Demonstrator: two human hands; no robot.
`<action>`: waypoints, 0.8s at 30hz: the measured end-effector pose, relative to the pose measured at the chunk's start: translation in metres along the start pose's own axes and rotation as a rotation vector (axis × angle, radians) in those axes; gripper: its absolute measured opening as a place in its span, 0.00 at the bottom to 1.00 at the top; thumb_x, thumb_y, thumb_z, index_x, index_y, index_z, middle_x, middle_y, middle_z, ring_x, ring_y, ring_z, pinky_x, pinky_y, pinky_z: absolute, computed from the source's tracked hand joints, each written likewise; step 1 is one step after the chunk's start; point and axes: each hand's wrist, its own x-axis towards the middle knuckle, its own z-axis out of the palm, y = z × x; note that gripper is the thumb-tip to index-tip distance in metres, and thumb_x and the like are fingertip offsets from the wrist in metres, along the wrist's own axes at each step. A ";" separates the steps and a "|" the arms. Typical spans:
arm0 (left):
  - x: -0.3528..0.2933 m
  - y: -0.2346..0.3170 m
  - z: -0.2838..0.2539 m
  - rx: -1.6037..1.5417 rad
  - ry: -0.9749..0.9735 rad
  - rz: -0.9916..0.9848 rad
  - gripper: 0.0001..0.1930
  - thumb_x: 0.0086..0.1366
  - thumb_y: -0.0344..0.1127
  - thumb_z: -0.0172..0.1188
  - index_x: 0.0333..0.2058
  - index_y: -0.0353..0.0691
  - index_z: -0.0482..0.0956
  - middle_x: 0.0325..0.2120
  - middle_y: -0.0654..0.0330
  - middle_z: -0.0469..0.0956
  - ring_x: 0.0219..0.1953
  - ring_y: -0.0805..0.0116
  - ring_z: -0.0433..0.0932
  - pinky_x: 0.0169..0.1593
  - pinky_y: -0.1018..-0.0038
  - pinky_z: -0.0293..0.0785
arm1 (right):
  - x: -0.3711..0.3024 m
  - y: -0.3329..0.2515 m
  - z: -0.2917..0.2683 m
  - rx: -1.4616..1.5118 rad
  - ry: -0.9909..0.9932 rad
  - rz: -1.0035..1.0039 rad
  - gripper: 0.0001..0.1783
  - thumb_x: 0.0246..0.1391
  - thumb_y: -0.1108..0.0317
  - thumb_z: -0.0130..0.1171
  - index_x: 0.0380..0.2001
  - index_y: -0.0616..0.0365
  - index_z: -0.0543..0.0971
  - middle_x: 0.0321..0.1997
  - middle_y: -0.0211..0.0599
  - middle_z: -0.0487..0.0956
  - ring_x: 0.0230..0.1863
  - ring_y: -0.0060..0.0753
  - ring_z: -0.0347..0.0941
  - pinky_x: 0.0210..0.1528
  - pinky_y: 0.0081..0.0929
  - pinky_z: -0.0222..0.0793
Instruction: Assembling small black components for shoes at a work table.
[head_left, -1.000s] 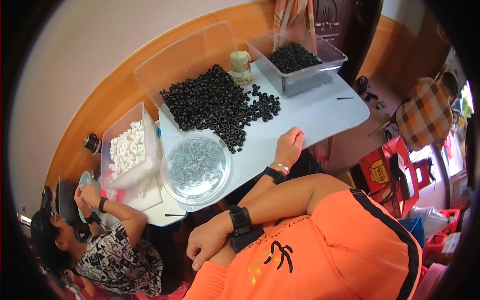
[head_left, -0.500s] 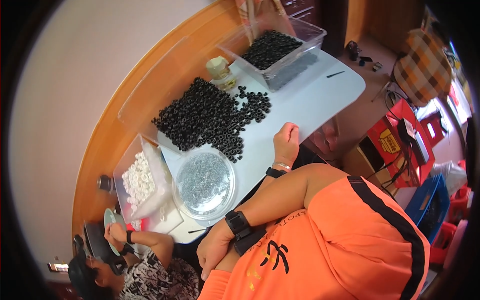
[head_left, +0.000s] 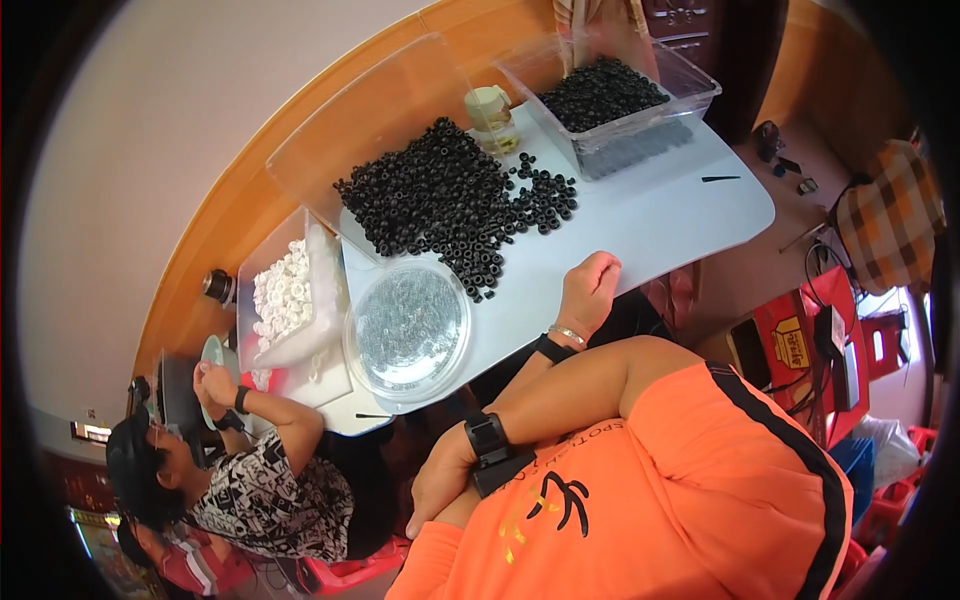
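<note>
My bare forearms are crossed in front of my orange shirt. My left hand [head_left: 588,296], with a bracelet and a black wristband, is curled into a loose fist at the table's front edge; nothing shows in it. Below my black watch, my right hand [head_left: 443,480] lies flat over my left arm near the sleeve, its fingers partly hidden. Beyond my left hand, a heap of small black rings [head_left: 430,190] spreads over the white table [head_left: 640,215]. Closer, to the left, sits a round clear tub [head_left: 408,385] of tiny shiny pieces.
A clear bin [head_left: 640,150] of black rings stands at the back right, near a lidded jar [head_left: 488,110]. White rings [head_left: 285,290] fill a bin at left. Thin black tools [head_left: 720,178] lie on the table. A co-worker [head_left: 280,490] sits at left, hands together by a pale bowl.
The view has shifted, so the table's things appear farther right and slightly higher, and more of the co-worker shows. My arms stay crossed, both hands in nearly the same pose.
</note>
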 end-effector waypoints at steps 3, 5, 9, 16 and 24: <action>0.000 0.002 0.003 0.023 0.007 0.027 0.07 0.63 0.32 0.53 0.32 0.35 0.77 0.20 0.54 0.75 0.22 0.65 0.74 0.29 0.72 0.70 | -0.003 0.005 0.003 -0.012 -0.040 -0.031 0.36 0.65 0.40 0.40 0.52 0.65 0.76 0.53 0.45 0.78 0.54 0.37 0.72 0.58 0.35 0.63; -0.001 0.001 0.001 0.064 -0.018 -0.001 0.07 0.62 0.33 0.53 0.32 0.35 0.77 0.20 0.53 0.75 0.22 0.63 0.74 0.30 0.71 0.70 | -0.009 0.000 0.005 -0.029 -0.020 -0.051 0.36 0.65 0.40 0.40 0.52 0.64 0.77 0.53 0.46 0.78 0.54 0.38 0.72 0.58 0.36 0.63; 0.001 -0.002 0.002 0.068 0.004 0.015 0.07 0.62 0.33 0.54 0.33 0.36 0.78 0.19 0.62 0.75 0.22 0.75 0.71 0.29 0.77 0.68 | -0.023 -0.010 0.008 -0.133 0.055 -0.097 0.37 0.63 0.38 0.42 0.53 0.64 0.76 0.55 0.49 0.77 0.57 0.42 0.71 0.59 0.37 0.63; 0.001 -0.004 0.008 0.079 0.005 -0.031 0.08 0.62 0.34 0.53 0.33 0.36 0.78 0.20 0.54 0.75 0.22 0.64 0.73 0.30 0.72 0.69 | -0.039 0.000 0.018 -0.054 0.173 -0.259 0.31 0.64 0.42 0.44 0.47 0.60 0.80 0.48 0.46 0.80 0.50 0.40 0.75 0.54 0.35 0.65; -0.003 -0.007 0.005 -0.034 0.043 -0.048 0.07 0.63 0.31 0.54 0.33 0.35 0.78 0.16 0.62 0.71 0.20 0.76 0.68 0.26 0.78 0.65 | -0.028 0.041 0.017 -0.291 0.271 -0.227 0.31 0.60 0.41 0.48 0.41 0.61 0.81 0.39 0.48 0.81 0.43 0.46 0.77 0.45 0.38 0.69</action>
